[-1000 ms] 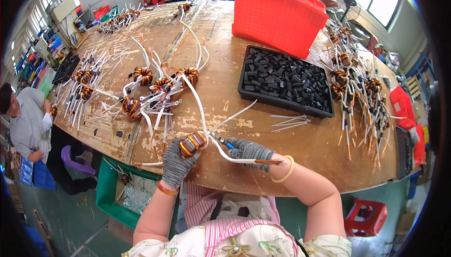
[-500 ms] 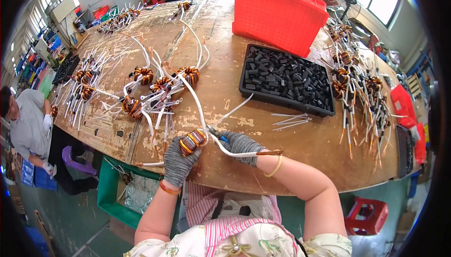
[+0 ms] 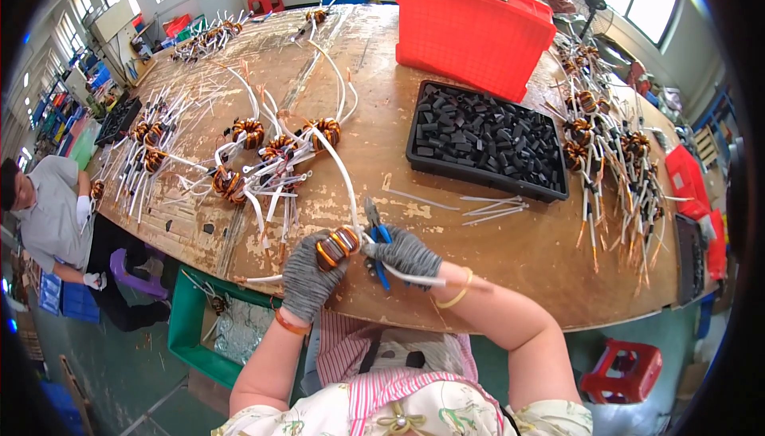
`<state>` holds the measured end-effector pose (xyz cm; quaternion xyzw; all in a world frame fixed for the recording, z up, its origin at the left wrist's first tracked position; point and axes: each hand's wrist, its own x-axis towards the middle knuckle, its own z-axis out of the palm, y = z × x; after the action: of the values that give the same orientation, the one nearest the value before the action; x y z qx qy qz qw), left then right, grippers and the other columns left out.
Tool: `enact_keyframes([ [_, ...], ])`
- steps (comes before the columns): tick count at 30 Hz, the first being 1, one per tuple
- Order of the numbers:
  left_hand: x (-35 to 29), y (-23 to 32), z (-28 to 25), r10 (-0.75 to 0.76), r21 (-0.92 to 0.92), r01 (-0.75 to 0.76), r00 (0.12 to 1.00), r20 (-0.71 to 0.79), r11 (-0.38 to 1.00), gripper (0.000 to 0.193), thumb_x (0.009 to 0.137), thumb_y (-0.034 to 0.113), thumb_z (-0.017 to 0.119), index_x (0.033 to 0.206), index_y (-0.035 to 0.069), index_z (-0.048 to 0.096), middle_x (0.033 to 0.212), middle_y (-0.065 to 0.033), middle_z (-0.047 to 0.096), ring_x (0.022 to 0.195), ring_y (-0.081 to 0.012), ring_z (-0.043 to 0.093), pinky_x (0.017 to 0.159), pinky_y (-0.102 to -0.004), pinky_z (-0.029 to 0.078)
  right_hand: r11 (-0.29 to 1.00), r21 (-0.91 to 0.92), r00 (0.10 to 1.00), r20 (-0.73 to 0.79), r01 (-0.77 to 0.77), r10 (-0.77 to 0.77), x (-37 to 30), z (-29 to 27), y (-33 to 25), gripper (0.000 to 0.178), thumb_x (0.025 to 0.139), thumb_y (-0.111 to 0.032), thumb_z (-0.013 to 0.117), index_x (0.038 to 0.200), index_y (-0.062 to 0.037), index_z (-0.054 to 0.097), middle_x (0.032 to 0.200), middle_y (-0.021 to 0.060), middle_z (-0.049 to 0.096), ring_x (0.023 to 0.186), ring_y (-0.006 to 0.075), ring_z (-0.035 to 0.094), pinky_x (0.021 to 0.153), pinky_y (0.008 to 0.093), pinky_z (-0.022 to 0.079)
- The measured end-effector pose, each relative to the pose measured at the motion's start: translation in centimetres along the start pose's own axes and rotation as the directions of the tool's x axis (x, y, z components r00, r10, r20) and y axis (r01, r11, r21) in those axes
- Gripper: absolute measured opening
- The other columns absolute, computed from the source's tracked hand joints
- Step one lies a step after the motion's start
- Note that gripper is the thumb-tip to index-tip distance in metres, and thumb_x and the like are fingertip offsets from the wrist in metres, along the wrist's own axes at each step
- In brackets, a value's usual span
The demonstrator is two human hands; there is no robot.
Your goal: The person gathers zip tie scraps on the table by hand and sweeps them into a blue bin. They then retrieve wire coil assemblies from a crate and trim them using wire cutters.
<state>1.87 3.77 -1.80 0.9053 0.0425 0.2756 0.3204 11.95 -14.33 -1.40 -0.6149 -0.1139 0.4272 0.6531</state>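
A copper-wound toroidal coil (image 3: 338, 248) with thick white leads sits in the grey-gloved fingers of my left hand (image 3: 309, 278), close to the table's near edge. My right hand (image 3: 408, 254), gloved too, is closed on blue-handled cutting pliers (image 3: 382, 236), their jaws pointing away from me. One white lead (image 3: 343, 174) runs from the coil toward the far side; another passes by my right hand, its end blurred. Just beyond the pliers lies a thin white strip (image 3: 425, 200). Several more coils (image 3: 279, 149) with tangled leads rest on the table ahead, to the left.
A black tray (image 3: 488, 182) of small black pieces stands right of centre, before a red bin (image 3: 470, 37). White cable ties (image 3: 496, 208) lie near it. Coil piles line both sides. A green crate (image 3: 180, 320) sits below the edge. Another person (image 3: 56, 213) is at left.
The pliers have swung up, showing their jaws and handles. The thin white strip beside the coil now lies apart, flatter on the table. The lead by my right hand has shifted downward.
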Motion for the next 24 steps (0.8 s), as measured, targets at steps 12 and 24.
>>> enact_keyframes([
  [12,-7.9,4.2,-2.6,-0.420,-0.498,0.761,0.325,0.847,-0.415,0.067,0.088,0.060,0.054,0.127,0.006,0.049,0.122,-0.0167,0.058,0.102,-0.0327,0.060,0.086,-0.0441,0.052,0.986,0.097,0.987,0.081,0.133,-0.141,-3.3,-0.3,4.5,0.026,0.086,-0.013,0.069,0.108,-0.0031,0.059,0.086,0.0007,0.060,0.074,0.0100,0.055,0.067,0.0239,0.049],
  [24,-10.1,4.3,-4.6,-0.497,-0.922,0.252,0.784,0.372,-0.293,0.032,0.085,0.011,0.068,0.113,0.007,0.055,0.104,-0.0065,0.058,0.095,-0.0201,0.058,0.083,-0.0319,0.053,0.844,0.523,0.980,0.071,0.120,-0.184,-3.6,-1.3,5.2,0.025,0.094,-0.017,0.058,0.116,-0.0054,0.054,0.088,0.0045,0.061,0.074,0.0141,0.060,0.070,0.0285,0.052],
])
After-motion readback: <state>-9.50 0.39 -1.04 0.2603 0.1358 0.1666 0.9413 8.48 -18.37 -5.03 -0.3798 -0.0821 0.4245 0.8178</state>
